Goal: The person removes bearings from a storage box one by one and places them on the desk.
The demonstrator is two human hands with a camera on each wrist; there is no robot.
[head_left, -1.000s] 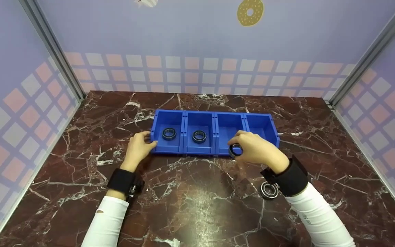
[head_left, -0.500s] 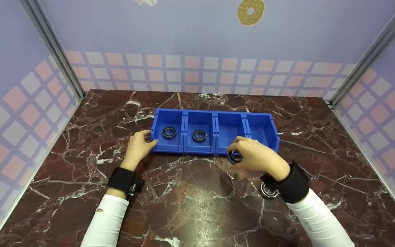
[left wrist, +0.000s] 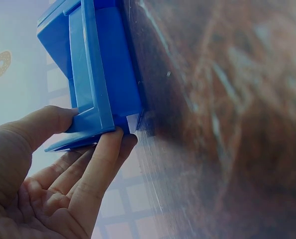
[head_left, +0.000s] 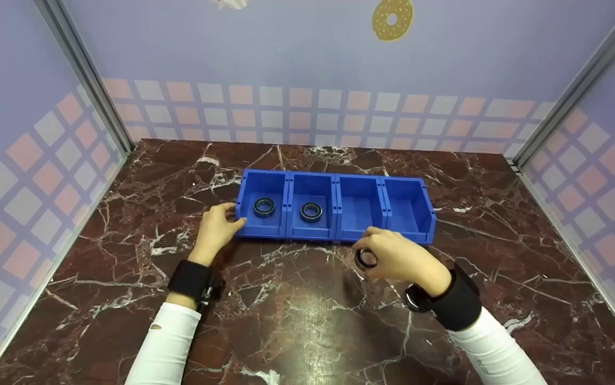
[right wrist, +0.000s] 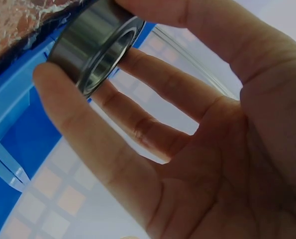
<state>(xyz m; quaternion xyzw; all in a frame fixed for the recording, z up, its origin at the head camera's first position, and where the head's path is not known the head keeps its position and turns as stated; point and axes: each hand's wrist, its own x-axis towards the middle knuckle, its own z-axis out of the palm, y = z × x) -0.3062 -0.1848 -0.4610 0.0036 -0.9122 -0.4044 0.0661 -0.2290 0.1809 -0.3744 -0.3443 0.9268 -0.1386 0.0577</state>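
Note:
My left hand [head_left: 216,230] pinches the left wall of a row of joined blue bins [head_left: 311,233]. In the left wrist view the thumb lies inside the wall and the fingers outside. My right hand [head_left: 401,259] holds a metal ball bearing [right wrist: 90,40] between thumb and fingers, above the table in front of the third bin. The ring stands tilted on edge. One bearing [head_left: 264,214] lies flat in the leftmost bin, and another bearing [head_left: 311,218] lies in the second. No bearing shows in the two right-hand bins.
On the dark red marbled table [head_left: 296,299], one more bearing [head_left: 413,303] is mostly hidden behind the right wrist's black band [head_left: 454,299]. Patterned panels [head_left: 307,64] enclose the table at the back and both sides.
My right hand has drawn back from the third bin's front edge toward me, still holding the bearing. Its wristband now covers most of the bearing on the table. The left hand stays put.

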